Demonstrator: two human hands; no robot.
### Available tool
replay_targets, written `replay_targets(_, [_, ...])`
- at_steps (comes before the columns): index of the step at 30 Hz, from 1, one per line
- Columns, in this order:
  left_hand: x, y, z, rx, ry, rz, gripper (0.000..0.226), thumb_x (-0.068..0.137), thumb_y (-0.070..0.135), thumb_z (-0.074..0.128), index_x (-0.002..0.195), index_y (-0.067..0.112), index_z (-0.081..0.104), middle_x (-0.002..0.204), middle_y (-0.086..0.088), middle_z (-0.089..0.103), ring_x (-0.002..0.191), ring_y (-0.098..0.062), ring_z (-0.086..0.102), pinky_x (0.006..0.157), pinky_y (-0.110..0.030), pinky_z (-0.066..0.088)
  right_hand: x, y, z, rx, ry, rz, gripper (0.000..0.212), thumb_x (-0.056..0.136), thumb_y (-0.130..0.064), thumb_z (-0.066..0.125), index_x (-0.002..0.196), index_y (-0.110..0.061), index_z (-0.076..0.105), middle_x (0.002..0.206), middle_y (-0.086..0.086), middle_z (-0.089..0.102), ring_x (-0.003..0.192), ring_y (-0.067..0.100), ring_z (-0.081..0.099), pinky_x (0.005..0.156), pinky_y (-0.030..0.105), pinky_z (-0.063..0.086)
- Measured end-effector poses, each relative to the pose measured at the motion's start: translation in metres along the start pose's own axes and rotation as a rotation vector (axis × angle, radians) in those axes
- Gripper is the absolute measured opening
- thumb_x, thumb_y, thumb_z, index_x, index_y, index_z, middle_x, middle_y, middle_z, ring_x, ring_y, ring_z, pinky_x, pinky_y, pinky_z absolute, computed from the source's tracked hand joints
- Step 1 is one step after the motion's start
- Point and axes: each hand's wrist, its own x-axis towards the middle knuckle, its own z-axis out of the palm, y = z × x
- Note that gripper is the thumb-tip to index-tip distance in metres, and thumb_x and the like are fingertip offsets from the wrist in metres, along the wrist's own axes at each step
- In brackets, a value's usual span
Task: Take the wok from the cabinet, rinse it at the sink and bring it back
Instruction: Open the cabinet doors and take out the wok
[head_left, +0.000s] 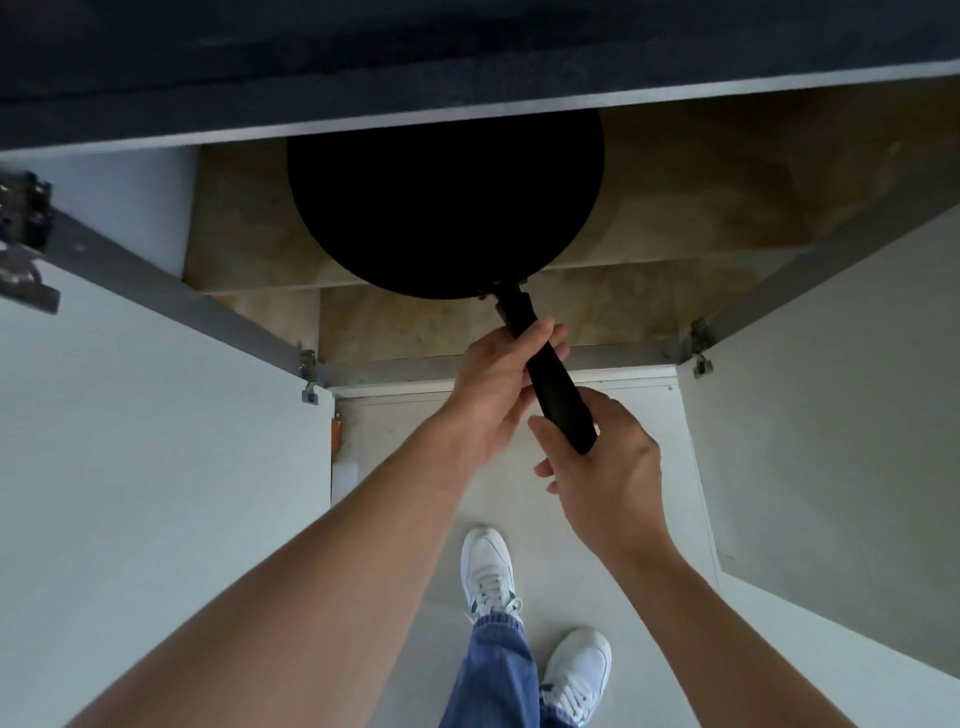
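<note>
A black wok (447, 202) with a long black handle (550, 374) lies in the open lower cabinet (675, 218), its bowl over the shelf and partly hidden under the dark countertop edge. My left hand (498, 384) grips the handle near its upper part. My right hand (602, 467) holds the handle's lower end, fingers curled round it. The handle sticks out past the cabinet's front edge toward me.
Both cabinet doors stand wide open, the left door (156, 441) and the right door (841, 441) flanking my arms. The dark countertop (467, 52) overhangs above. My white shoes (488, 571) stand on the pale floor below.
</note>
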Motion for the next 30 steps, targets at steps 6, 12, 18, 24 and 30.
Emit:
replay_targets(6, [0.010, 0.001, -0.002, -0.120, -0.053, -0.034, 0.037, 0.090, 0.012, 0.066, 0.124, -0.001, 0.058, 0.117, -0.009, 0.073, 0.109, -0.021, 0.069, 0.104, -0.036, 0.048, 0.015, 0.001, -0.009, 0.223, -0.225, 0.245, 0.012, 0.090, -0.015, 0.072, 0.099, -0.014, 0.065, 0.071, -0.001, 0.069, 0.056, 0.016, 0.072, 0.050, 0.025, 0.055])
replay_targets(12, [0.015, 0.007, -0.011, -0.113, -0.097, -0.075, 0.038, 0.088, 0.004, 0.066, 0.124, 0.004, 0.056, 0.113, -0.010, 0.072, 0.107, -0.025, 0.070, 0.073, -0.030, 0.060, 0.046, -0.008, -0.013, 0.459, -0.456, 0.416, 0.016, 0.089, -0.018, 0.074, 0.101, -0.007, 0.070, 0.077, 0.002, 0.070, 0.058, 0.018, 0.066, 0.046, 0.021, 0.049])
replay_targets(18, [0.026, 0.008, -0.022, -0.119, -0.175, -0.092, 0.032, 0.088, 0.004, 0.064, 0.119, 0.008, 0.058, 0.112, -0.006, 0.073, 0.110, -0.024, 0.069, 0.071, -0.030, 0.059, 0.063, -0.016, 0.003, 0.375, -0.516, 0.357, 0.012, 0.092, -0.016, 0.070, 0.084, -0.009, 0.063, 0.059, 0.001, 0.060, 0.047, 0.017, 0.055, 0.047, 0.028, 0.048])
replay_targets(24, [0.030, 0.008, -0.029, -0.152, -0.191, -0.078, 0.037, 0.088, 0.002, 0.062, 0.125, -0.002, 0.059, 0.116, -0.010, 0.072, 0.112, -0.023, 0.068, 0.098, -0.032, 0.052, 0.053, -0.012, 0.016, 0.348, -0.399, 0.272, 0.026, 0.095, -0.021, 0.066, 0.076, -0.010, 0.054, 0.052, 0.000, 0.047, 0.038, 0.015, 0.041, 0.039, 0.026, 0.041])
replay_targets(30, [0.023, 0.011, -0.030, -0.166, -0.193, -0.079, 0.033, 0.089, 0.000, 0.060, 0.122, -0.005, 0.059, 0.110, -0.011, 0.072, 0.105, -0.021, 0.070, 0.095, -0.031, 0.055, 0.043, -0.014, 0.022, 0.408, -0.344, 0.256, 0.036, 0.101, -0.028, 0.058, 0.072, -0.010, 0.049, 0.054, 0.005, 0.047, 0.035, 0.016, 0.039, 0.037, 0.026, 0.038])
